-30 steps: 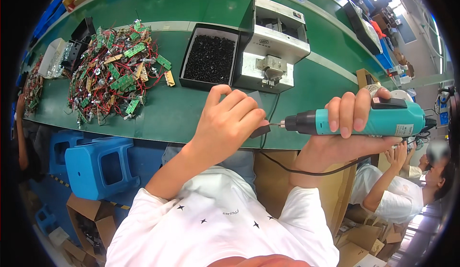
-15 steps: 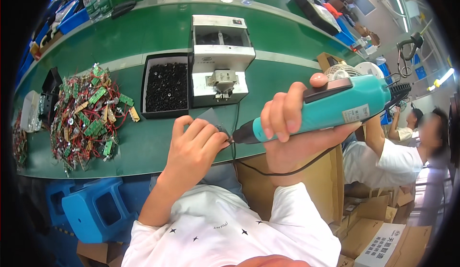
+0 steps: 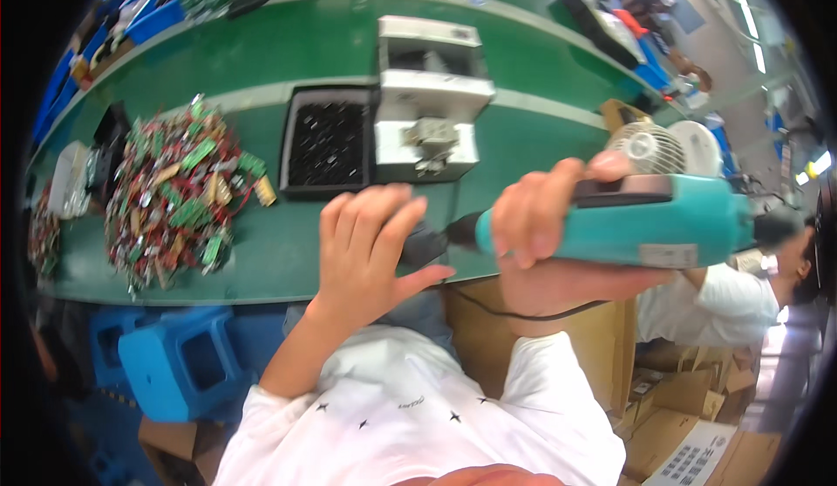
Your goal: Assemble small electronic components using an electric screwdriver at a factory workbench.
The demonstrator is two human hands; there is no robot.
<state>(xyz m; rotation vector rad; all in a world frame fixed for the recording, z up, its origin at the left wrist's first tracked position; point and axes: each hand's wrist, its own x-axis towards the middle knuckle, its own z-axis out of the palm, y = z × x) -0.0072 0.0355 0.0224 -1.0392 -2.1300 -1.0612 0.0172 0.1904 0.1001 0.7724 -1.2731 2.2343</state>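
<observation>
My right hand (image 3: 545,224) is wrapped round a teal electric screwdriver (image 3: 649,224), its black nose pointing left. The thumb lies along the top by the dark switch lever. My left hand (image 3: 362,246) is open just left of the nose, fingers extended and thumb apart toward the tip. Between that hand and the tip is a dark grey piece (image 3: 425,246), blurred and partly hidden by the fingers; I cannot tell if they touch it. Beyond the hands stand a black tray (image 3: 286,150) of small black screws and a white screw feeder (image 3: 427,94).
A heap of small green circuit boards with red wires (image 3: 179,194) covers the left of the green bench (image 3: 288,268). At the right are a small fan (image 3: 649,148) and a person in a white shirt (image 3: 715,307). Below sit a blue stool (image 3: 179,364) and cardboard boxes (image 3: 671,438).
My left fingers have opened from a pinch at the screwdriver tip and spread out. The screwdriver has shifted slightly right and down in view, and the whole view has shifted.
</observation>
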